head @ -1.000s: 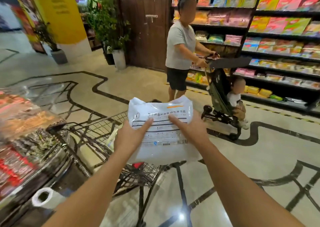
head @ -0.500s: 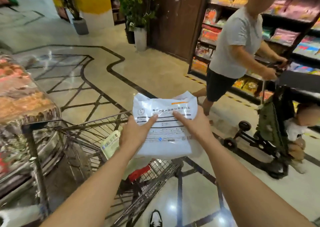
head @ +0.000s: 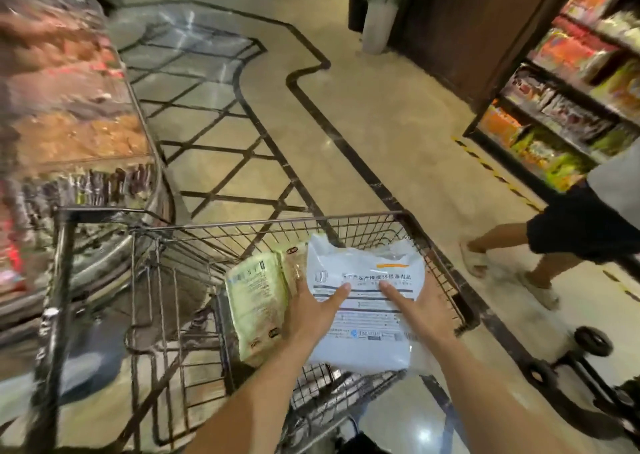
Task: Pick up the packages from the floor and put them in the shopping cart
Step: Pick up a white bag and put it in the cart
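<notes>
Head view: both my left hand and right hand clasp the white package over the shopping cart; a green package lies inside already.

Two hands, left and right, share one grip on one white package. One green package stands just left of the grip, touching the white one. One cart lies under both packages. One passer-by walks right of the grip, two legs showing. One plant pot stands far beyond the grip. One stroller wheel shows at right.
</notes>
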{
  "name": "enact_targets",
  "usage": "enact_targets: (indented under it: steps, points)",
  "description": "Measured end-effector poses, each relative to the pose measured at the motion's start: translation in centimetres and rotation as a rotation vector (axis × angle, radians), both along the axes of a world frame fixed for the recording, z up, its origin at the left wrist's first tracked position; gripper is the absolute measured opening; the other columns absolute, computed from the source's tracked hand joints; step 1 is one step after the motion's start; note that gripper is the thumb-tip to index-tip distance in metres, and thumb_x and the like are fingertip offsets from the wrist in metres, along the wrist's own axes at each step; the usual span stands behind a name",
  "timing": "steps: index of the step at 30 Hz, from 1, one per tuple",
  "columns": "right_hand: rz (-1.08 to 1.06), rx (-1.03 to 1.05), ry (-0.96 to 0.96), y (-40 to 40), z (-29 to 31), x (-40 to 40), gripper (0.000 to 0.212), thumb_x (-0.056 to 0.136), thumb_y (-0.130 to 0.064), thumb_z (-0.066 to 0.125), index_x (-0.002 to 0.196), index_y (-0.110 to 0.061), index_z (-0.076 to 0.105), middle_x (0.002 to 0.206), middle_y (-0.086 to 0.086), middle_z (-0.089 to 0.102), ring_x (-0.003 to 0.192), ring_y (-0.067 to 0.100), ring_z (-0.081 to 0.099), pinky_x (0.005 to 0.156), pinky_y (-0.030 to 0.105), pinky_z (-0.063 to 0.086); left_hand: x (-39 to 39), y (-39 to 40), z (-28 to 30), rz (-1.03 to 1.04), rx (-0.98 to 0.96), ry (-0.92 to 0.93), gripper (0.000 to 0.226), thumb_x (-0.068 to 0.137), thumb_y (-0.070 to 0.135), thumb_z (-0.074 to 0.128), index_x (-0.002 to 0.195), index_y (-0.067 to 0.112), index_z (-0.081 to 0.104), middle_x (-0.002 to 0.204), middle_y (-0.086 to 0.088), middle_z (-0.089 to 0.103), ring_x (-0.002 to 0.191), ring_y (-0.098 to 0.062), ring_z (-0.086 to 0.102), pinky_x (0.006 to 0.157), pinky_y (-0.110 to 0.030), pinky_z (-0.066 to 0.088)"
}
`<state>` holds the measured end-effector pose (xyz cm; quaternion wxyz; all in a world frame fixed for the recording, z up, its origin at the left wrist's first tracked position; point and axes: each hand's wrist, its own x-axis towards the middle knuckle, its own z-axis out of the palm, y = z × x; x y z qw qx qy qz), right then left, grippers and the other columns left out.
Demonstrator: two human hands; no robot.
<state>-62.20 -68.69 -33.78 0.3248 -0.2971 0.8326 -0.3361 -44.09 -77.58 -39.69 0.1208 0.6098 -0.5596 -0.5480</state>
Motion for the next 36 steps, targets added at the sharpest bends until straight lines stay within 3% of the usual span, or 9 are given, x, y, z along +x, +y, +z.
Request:
enact_targets:
  steps: [3,10,13,16,18,24,27,29,36]
  points:
    - [0.014,0.068,-0.031,-1.3,-2.8,-2.1,0.068,0.076,-0.063,0.082,0.127,-0.035,0.048,0.104,-0.012,0.072,0.097,0.018,0.072,0.094,0.048,0.057,-1.5,0.2,0.2,0.043,0.060,0.031,0.125,0.057,0.100,0.061,0.159,0.031,0.036,0.144,0.007,0.063,0.126,-0.025,0.064,0.110,-0.043,0.048]
    - [0.083,0.138,-0.171,-6.2,-7.9,-10.8,0.106,0.066,-0.073,0.084,0.146,-0.026,0.032,0.120,-0.004,0.066,0.109,0.026,0.069,0.100,0.056,0.056,-8.6,-2.4,-1.2,0.113,0.138,-0.125,0.120,0.078,0.087,0.059,0.167,0.022,0.012,0.162,-0.008,0.045,0.142,-0.038,0.050,0.117,-0.050,0.040]
    - [0.097,0.161,-0.219,-8.2,-9.4,-14.5,0.095,0.072,-0.066,0.085,0.142,-0.025,0.034,0.128,0.000,0.064,0.113,0.025,0.067,0.101,0.053,0.055,-12.7,-3.5,-2.0,0.134,0.156,-0.183,0.122,0.082,0.086,0.055,0.168,0.018,0.001,0.166,-0.017,0.036,0.144,-0.042,0.047,0.116,-0.051,0.041]
    - [0.102,0.132,-0.197,-9.8,-11.4,-18.1,0.060,0.082,-0.049,0.084,0.127,-0.030,0.049,0.114,-0.010,0.069,0.103,0.011,0.069,0.082,0.029,0.057,-17.2,-4.7,-3.4,0.181,0.152,-0.238,0.113,0.088,0.080,0.056,0.167,0.018,0.005,0.164,-0.017,0.038,0.143,-0.041,0.048,0.112,-0.049,0.043]
    - [0.115,0.144,-0.176,-10.7,-13.1,-20.4,0.058,0.083,-0.051,0.082,0.127,-0.029,0.050,0.109,-0.015,0.067,0.101,0.010,0.069,0.081,0.027,0.054,-19.5,-5.0,-5.6,0.215,0.140,-0.216,0.110,0.088,0.077,0.061,0.167,0.021,0.009,0.162,-0.013,0.042,0.141,-0.038,0.050,0.112,-0.048,0.043]
    - [0.262,0.303,-0.081,-11.9,-19.6,-22.1,0.108,0.061,-0.099,0.058,0.145,-0.031,0.047,0.134,0.002,0.061,0.124,0.025,0.062,0.106,0.048,0.051,-21.1,-4.3,-11.1,0.312,0.195,-0.208,0.117,0.086,0.072,0.067,0.168,0.021,0.002,0.175,-0.003,0.017,0.156,-0.032,0.029,0.125,-0.048,0.031]
    - [0.266,0.371,-0.048,-12.7,-19.8,-21.1,0.112,0.079,-0.082,0.064,0.163,-0.021,0.022,0.157,0.014,0.040,0.144,0.035,0.044,0.116,0.049,0.041,-21.5,-4.3,-11.9,0.295,0.181,-0.149,0.121,0.085,0.061,0.076,0.168,0.025,-0.005,0.176,0.000,0.007,0.160,-0.025,0.017,0.126,-0.040,0.019]
    - [0.290,0.426,-0.020,-13.0,-20.4,-20.5,0.109,0.088,-0.070,0.064,0.167,-0.020,0.006,0.164,0.017,0.026,0.149,0.038,0.035,0.119,0.050,0.036,-21.7,-4.4,-12.2,0.281,0.146,-0.167,0.122,0.085,0.054,0.079,0.167,0.027,-0.007,0.175,-0.001,0.007,0.160,-0.024,0.016,0.129,-0.041,0.018]
    - [0.484,0.496,0.152,-14.5,-17.8,-17.5,0.099,0.093,-0.077,0.046,0.166,-0.019,0.013,0.170,0.018,0.020,0.153,0.041,0.028,0.121,0.053,0.033,-20.6,-6.3,-8.1,0.066,-0.025,-0.287,0.093,0.083,0.066,0.055,0.160,0.021,0.028,0.161,-0.008,0.042,0.147,-0.031,0.042,0.115,-0.051,0.043]
